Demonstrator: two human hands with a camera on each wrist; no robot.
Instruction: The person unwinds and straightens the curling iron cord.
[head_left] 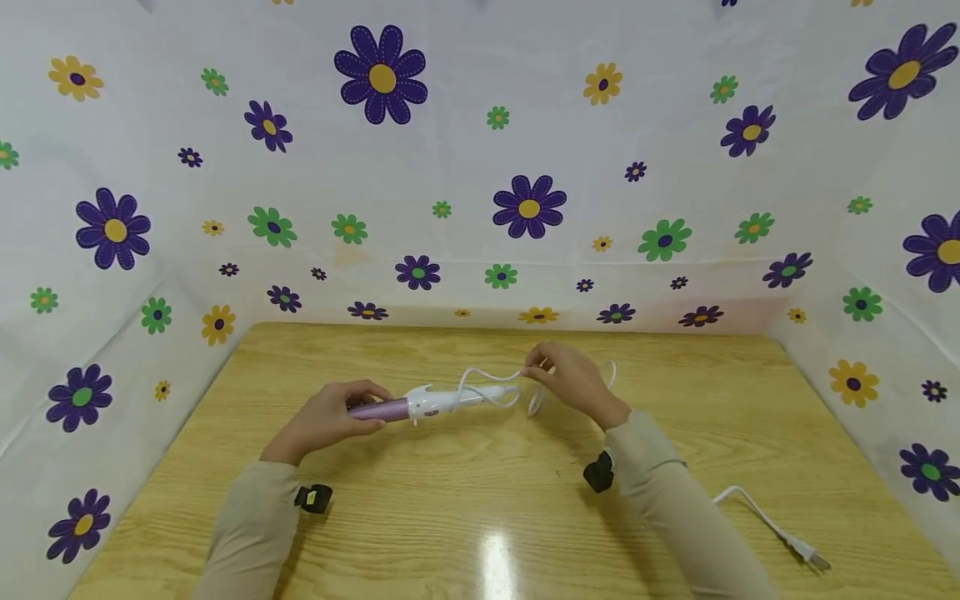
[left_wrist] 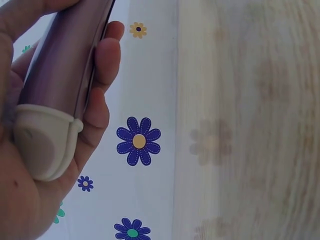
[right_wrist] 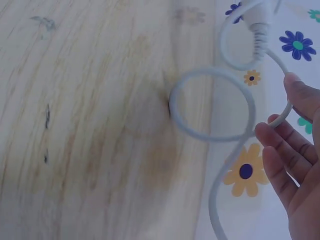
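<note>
A curling iron with a purple barrel and white handle (head_left: 442, 402) lies sideways between the two hands, low over the table. My left hand (head_left: 330, 419) grips it by the barrel (left_wrist: 65, 60); in the left wrist view the fingers wrap round it, and its pale rounded tip (left_wrist: 45, 142) rests against the palm. A white cord (head_left: 480, 372) leaves the handle's end and loops over the handle. My right hand (head_left: 572, 379) pinches this cord between thumb and fingers. In the right wrist view a round cord loop (right_wrist: 212, 70) hangs beside the fingertips (right_wrist: 295, 85).
The wooden table (head_left: 450, 517) has white cloth walls (head_left: 450, 150) with printed flowers at the back and sides. Toward the front right lies the cord's two-prong plug (head_left: 806, 552), part of its cord running under the right sleeve. Black wrist cameras (head_left: 315, 499) sit on both cuffs.
</note>
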